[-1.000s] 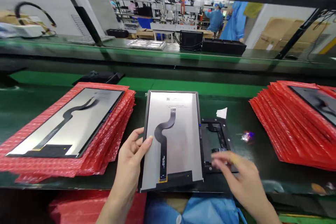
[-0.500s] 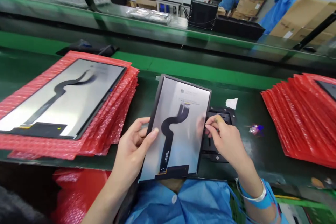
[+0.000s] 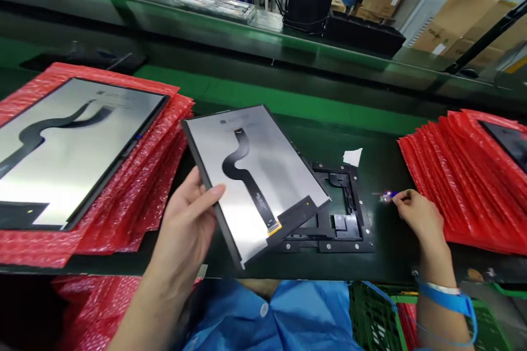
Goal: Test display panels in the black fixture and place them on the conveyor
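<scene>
My left hand (image 3: pixel 187 216) is closed on the left edge of an LCD screen panel (image 3: pixel 284 170), thumb on its silvery back. A black curved flex cable (image 3: pixel 251 186) runs along that back. The panel is held tilted and partly covers a black frame-like fixture (image 3: pixel 362 225) with round metal dots, lying on the bench. Farther right, the thumb and fingers of my right hand (image 3: pixel 422 219) pinch the end of a small shiny blue-purple item (image 3: pixel 387 196) with a thin tip; its kind is unclear.
At left, another LCD panel (image 3: pixel 102 159) lies on stacked red bubble-wrap bags (image 3: pixel 164 175). More red bubble bags (image 3: pixel 444 175) are piled at right with a dark panel on top. A white scrap (image 3: pixel 353 157) lies behind the fixture. A glass-like ledge (image 3: pixel 230 38) crosses the back.
The LCD panel has turned anticlockwise and shifted left in my left hand. My right hand has left the panel's right edge and moved right to the small shiny item. The view has shifted too.
</scene>
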A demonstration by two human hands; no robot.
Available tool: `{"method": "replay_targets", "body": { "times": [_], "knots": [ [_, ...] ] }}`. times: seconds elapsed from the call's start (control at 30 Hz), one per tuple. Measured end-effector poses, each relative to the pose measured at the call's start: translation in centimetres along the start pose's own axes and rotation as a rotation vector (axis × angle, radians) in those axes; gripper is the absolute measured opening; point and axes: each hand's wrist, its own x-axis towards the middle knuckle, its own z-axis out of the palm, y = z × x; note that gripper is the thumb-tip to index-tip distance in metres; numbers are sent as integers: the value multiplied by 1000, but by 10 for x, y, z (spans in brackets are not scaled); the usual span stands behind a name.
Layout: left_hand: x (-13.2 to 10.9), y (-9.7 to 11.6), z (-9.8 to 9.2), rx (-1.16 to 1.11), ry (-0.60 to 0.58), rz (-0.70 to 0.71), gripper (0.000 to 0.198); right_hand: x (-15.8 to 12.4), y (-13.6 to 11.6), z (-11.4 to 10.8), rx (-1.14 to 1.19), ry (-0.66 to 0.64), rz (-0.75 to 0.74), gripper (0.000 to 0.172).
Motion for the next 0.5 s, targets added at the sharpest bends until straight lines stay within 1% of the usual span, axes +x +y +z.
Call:
{"method": "replay_targets", "body": {
  "times": [0.03, 0.07, 0.1, 0.13, 0.17, 0.2, 0.23, 0.27, 0.3, 0.33, 0.37, 0.4, 0.43, 0.47, 0.5],
  "knots": [
    [0, -3, 3, 8, -13, -17, 52, -7, -4, 0, -24, 54, 4, 15],
    [0, -6, 7, 16, -31, -42, 51, -18, -11, 0, -13, 113, -39, 21],
    [0, -10, 11, 23, -50, -66, 50, -31, -20, -1, 31, 167, -143, 28],
    [0, -13, 16, 25, -73, -90, 49, -47, -31, -2, 102, 221, -310, 34],
    [0, -16, 20, 24, -99, -112, 50, -62, -43, -3, 204, 241, -560, 36],
    [-1, -19, 25, 20, -123, -130, 51, -78, -56, -5, 279, 217, -831, 34],
    [-2, -22, 30, 16, -144, -140, 51, -92, -68, -5, 300, 160, -1064, 33],
    [-3, -23, 34, 13, -161, -146, 51, -104, -80, -5, 287, 113, -1245, 33],
    [-5, -24, 39, 12, -175, -147, 50, -113, -90, -5, 259, 105, -1380, 33],
    [-8, -25, 43, 14, -187, -146, 50, -118, -98, -3, 230, 115, -1474, 34],
    [-11, -24, 46, 20, -205, -144, 49, -121, -103, -2, 214, 138, -1530, 36],
    [-14, -23, 48, 28, -231, -142, 50, -121, -105, 0, 222, 160, -1547, 38],
    [-16, -21, 48, 34, -265, -134, 51, -117, -104, 2, 261, 154, -1510, 38],
    [-17, -19, 46, 39, -304, -112, 54, -112, -102, 4, 319, 124, -1424, 37],
    [-17, -16, 43, 48, -340, -72, 57, -105, -97, 6, 379, 84, -1308, 34]
  ]
}}
